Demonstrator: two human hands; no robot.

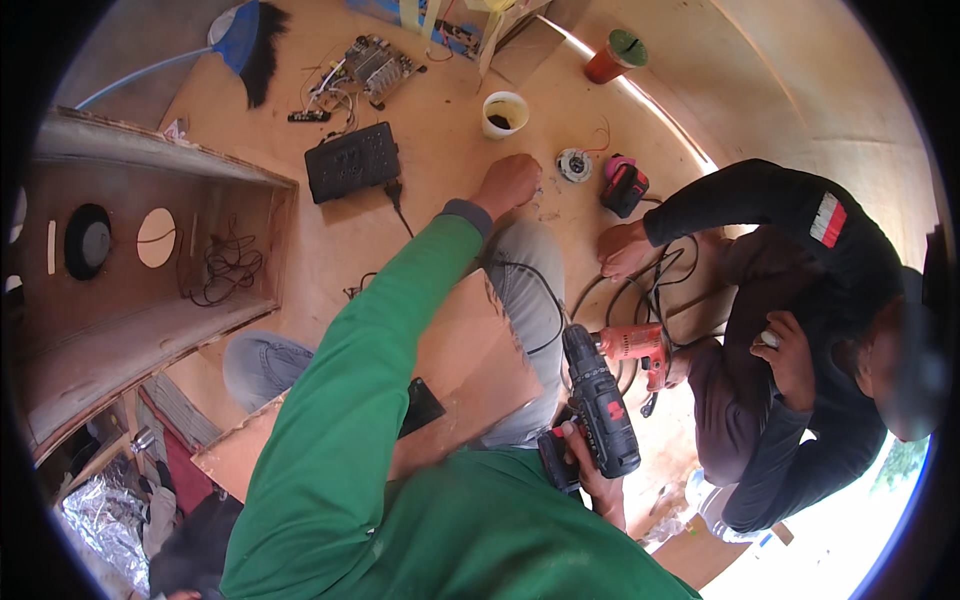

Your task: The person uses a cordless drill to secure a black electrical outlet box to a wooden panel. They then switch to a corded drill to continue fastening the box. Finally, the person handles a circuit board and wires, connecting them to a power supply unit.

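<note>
My left hand (508, 184) reaches out in its green sleeve to the wooden surface, fingers curled closed beside a few tiny bits, perhaps screws. Whatever is in those fingers, if anything, is hidden. Low at the right, my right hand (590, 475) grips the handle of a black and red cordless drill (603, 410), which points up and away from me. Across my lap lies a wooden board (485, 365). A flat black rectangular piece (422, 407) rests on it, partly covered by my left sleeve.
A person in black (800, 230) crouches at the right beside a red corded drill (635, 345) and looped black cable. An open wooden box (150, 345) holding wires stands left. Beyond are a black case (352, 162), circuit board (378, 68), white cup (504, 115) and red-black battery (624, 188).
</note>
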